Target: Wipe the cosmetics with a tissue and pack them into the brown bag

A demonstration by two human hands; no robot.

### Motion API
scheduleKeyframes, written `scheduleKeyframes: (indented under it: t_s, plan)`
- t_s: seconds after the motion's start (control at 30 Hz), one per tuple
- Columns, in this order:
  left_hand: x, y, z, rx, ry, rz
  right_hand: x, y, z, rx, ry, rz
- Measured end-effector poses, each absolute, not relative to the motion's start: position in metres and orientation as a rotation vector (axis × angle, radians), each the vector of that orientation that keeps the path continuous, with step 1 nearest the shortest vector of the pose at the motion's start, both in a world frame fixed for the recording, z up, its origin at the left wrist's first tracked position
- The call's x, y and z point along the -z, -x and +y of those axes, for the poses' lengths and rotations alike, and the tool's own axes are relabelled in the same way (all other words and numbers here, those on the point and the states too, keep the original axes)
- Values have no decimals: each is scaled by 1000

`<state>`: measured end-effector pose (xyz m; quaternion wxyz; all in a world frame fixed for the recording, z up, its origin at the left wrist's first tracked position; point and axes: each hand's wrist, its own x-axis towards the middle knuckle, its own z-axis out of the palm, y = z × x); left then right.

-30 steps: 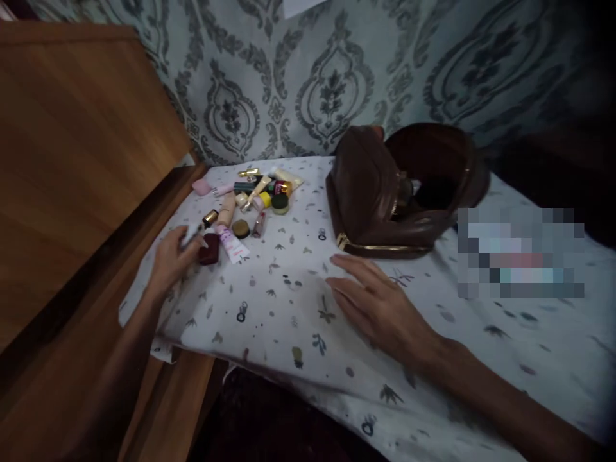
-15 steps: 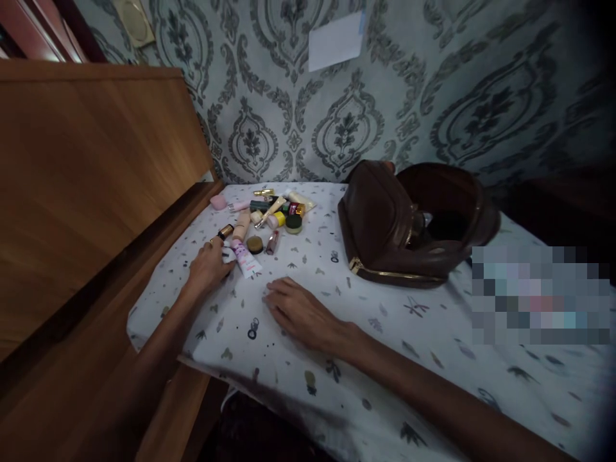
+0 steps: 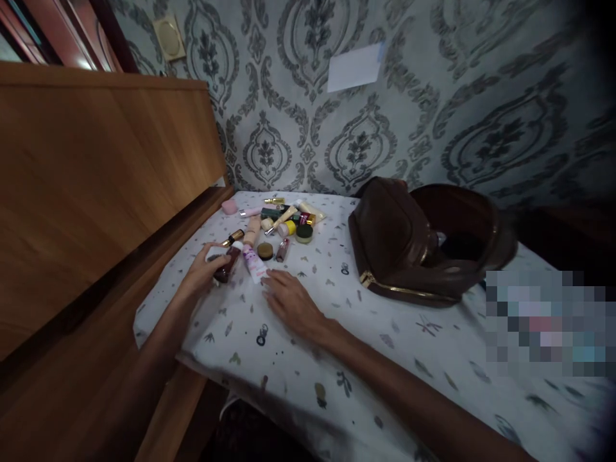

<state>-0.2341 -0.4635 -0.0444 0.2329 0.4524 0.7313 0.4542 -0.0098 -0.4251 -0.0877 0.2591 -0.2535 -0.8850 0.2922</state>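
Maroon shows in the left hand (image 3: 205,268), whose thumb and fingers are partly closed around a small bottle (image 3: 226,269) with a pale cap. The bottle tilts, cap end away from the person, at the near left of a group of cosmetics; whether it touches the cloth (image 3: 308,346) cannot be told. The left forearm reaches up from the lower left, across the table's edge. The right forearm slants in from the lower right, and the right hand (image 3: 294,301) lies palm down, fingers loosely extended and slightly bent, with nothing seen in its grasp. Its fingertips are at the near end of a white and purple tube (image 3: 255,264); contact is unclear. Pinkish lettering near that end is too small to read. Marks on a red and gold item (image 3: 307,219) farther back are equally illegible. A brown bag (image 3: 399,256) stands open to the right.
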Motion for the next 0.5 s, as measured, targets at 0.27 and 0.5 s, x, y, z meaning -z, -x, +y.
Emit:
scheduleKeyframes:
  t_s: [0.27,0.5]
  plan:
    - [34,145,-466,-1213,-2062,1501,74,-1,-429,-2172,575,-1059]
    - [37,154,-444,-1144,-2258,1543,78,-50,-437,-2183,746,-938]
